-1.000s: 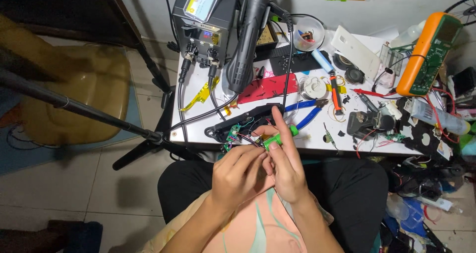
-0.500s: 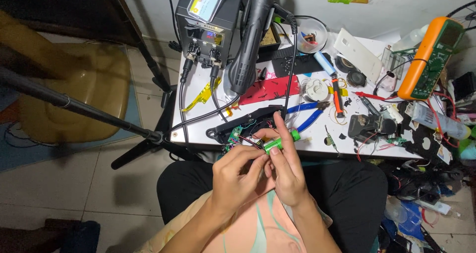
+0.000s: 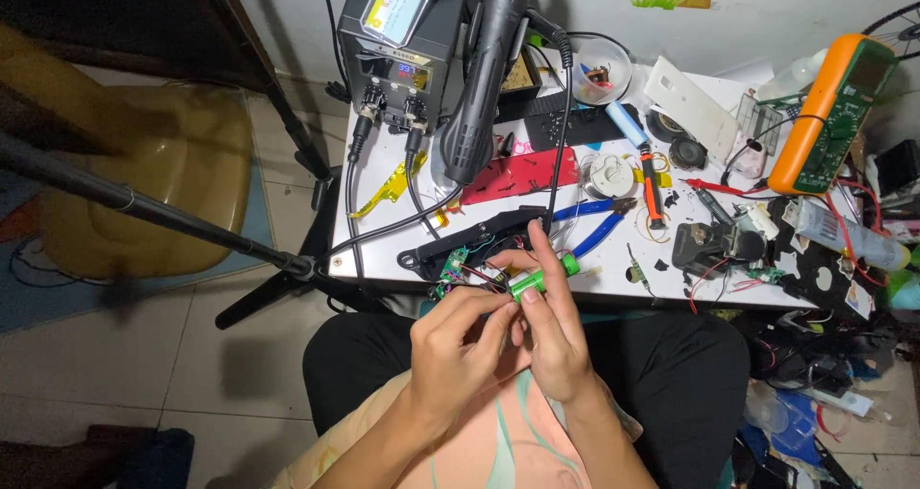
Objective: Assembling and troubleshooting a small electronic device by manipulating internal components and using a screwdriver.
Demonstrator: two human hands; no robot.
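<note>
Seated at a cluttered white worktop [image 3: 383, 250], both hands raised just in front of its near edge, above the lap

Right hand [image 3: 556, 341]: grip clamped on a green cylindrical cell [image 3: 539, 278], thumb on the near end, index finger stretched along the top – held level, probably to keep its ends reachable

Left hand [image 3: 458, 355]: fingertips pinched together on thin red and black wires [image 3: 481, 278] running to a small green circuit board [image 3: 450, 269] at the worktop edge; held close against the other hand, likely for steadiness on such small parts. Exact contact between wires and cell too small to tell

Cell therefore in the air, between the 2 hands, just beside the board, not resting on anything

Behind the hands, a black plastic housing [image 3: 479, 240] lying open, wires leading from it. Blue-handled cutters [image 3: 594, 223] near on the right, within easy reach. Further back a rework station [image 3: 398, 53] with a hot-air handle [image 3: 484, 77] parked upright, hoses draped forward. At the right end an orange multimeter [image 3: 829, 111], leads trailing over the clutter. On the floor to the left, a black tripod [image 3: 192, 230]
</note>
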